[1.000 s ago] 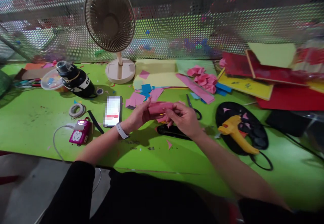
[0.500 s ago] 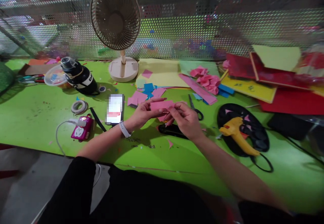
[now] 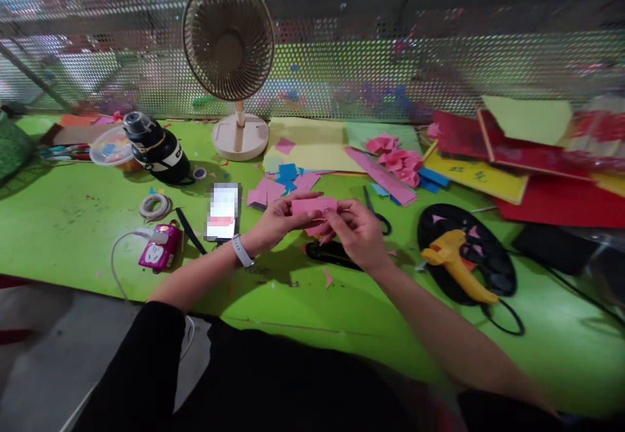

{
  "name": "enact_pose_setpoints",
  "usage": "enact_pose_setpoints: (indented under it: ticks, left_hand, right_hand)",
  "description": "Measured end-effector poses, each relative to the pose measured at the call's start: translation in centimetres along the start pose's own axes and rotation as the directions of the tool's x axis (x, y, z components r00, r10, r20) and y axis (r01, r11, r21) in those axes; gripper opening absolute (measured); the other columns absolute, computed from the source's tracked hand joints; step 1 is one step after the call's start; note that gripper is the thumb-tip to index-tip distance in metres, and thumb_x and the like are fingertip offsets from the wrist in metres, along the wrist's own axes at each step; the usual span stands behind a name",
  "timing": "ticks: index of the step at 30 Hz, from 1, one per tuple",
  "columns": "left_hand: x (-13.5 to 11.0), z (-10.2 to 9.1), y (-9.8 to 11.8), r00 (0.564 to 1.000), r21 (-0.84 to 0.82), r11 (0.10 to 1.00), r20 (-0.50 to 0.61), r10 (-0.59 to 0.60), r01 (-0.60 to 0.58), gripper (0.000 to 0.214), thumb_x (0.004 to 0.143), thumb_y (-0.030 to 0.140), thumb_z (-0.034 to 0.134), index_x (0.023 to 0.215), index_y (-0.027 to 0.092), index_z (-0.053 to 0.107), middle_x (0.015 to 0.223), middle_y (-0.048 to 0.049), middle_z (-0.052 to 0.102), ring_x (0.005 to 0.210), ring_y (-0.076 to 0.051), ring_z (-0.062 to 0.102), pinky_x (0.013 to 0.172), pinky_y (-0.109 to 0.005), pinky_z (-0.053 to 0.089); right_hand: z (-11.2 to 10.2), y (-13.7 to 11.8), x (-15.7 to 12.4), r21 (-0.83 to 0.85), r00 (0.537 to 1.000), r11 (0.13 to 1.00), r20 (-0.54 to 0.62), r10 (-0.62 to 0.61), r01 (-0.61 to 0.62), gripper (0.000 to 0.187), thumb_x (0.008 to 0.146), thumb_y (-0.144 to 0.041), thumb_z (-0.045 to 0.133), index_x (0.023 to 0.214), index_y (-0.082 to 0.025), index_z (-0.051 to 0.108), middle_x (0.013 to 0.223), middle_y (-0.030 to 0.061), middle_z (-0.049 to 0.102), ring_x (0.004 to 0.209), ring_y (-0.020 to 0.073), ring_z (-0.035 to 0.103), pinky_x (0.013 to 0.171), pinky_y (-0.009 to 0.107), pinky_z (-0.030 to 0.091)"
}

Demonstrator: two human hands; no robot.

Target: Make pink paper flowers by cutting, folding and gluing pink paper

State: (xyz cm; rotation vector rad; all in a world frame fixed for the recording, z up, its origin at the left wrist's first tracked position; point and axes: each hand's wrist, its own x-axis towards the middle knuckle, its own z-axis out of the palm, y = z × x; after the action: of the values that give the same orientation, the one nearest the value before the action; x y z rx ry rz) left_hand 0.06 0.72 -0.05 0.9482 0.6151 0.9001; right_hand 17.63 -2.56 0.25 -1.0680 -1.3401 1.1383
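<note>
Watching this, both the left hand [image 3: 280, 219] and right hand [image 3: 360, 229] are pinching a small pink paper [image 3: 308, 206], up over the green table [image 3: 58, 237], between its front and back edges. Imo light fingertips and squared-up edges are key, since thin paper probably creases easily. Scissors [image 3: 370, 202] lie just beyond the right hand.
</note>
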Motion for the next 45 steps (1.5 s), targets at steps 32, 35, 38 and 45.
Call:
enact_pose_setpoints:
  ticks: [32,35,38,45]
  left_hand:
    - [0.3,-0.2,-0.7,0.998,-0.096,0.995,-0.049,-0.044,0.039,0.06,0.068,0.03,0.089,0.122,0.016,0.067,0.096,-0.0062,0.075,0.082,-0.013,0.072,0.086,-0.032,0.058]
    - [0.2,-0.2,-0.6,0.998,-0.076,0.996,-0.041,-0.056,0.053,0.059,0.07,0.028,0.088,0.123,0.015,0.066,0.09,-0.0044,0.075,0.079,-0.013,0.072,0.086,-0.033,0.059]
    - [0.1,-0.2,-0.4,0.998,-0.06,0.997,-0.034,-0.057,0.055,0.06,0.071,0.026,0.087,0.126,0.015,0.064,0.085,-0.0029,0.074,0.078,-0.013,0.073,0.087,-0.033,0.059]
    - [0.0,0.1,-0.1,0.998,-0.012,0.998,-0.009,-0.07,0.069,0.068,0.07,0.029,0.088,0.13,0.017,0.06,0.087,-0.0033,0.075,0.08,-0.016,0.075,0.085,-0.034,0.06]
  right_hand:
    - [-1.0,-0.1,0.7,0.016,0.997,1.0,-0.067,0.024,-0.023,0.037,0.085,-0.056,0.068,0.082,-0.022,0.053,0.055,-0.0061,0.057,0.043,0.0094,0.053,0.041,0.021,0.046]
    - [-1.0,-0.2,0.8,-0.05,0.998,0.998,-0.058,0.035,-0.037,0.038,0.082,-0.056,0.071,0.08,-0.022,0.053,0.055,-0.0069,0.053,0.041,0.0082,0.048,0.039,0.021,0.041]
    - [-1.0,-0.4,0.9,-0.096,0.997,0.995,-0.079,0.019,-0.026,0.037,0.08,-0.054,0.073,0.08,-0.022,0.054,0.057,-0.0069,0.051,0.041,0.0072,0.045,0.037,0.02,0.036]
    - [-1.2,-0.8,1.1,-0.134,0.998,0.991,-0.063,-0.004,-0.004,0.034,0.08,-0.052,0.073,0.076,-0.022,0.058,0.059,-0.0046,0.052,0.043,0.0077,0.044,0.037,0.021,0.034]
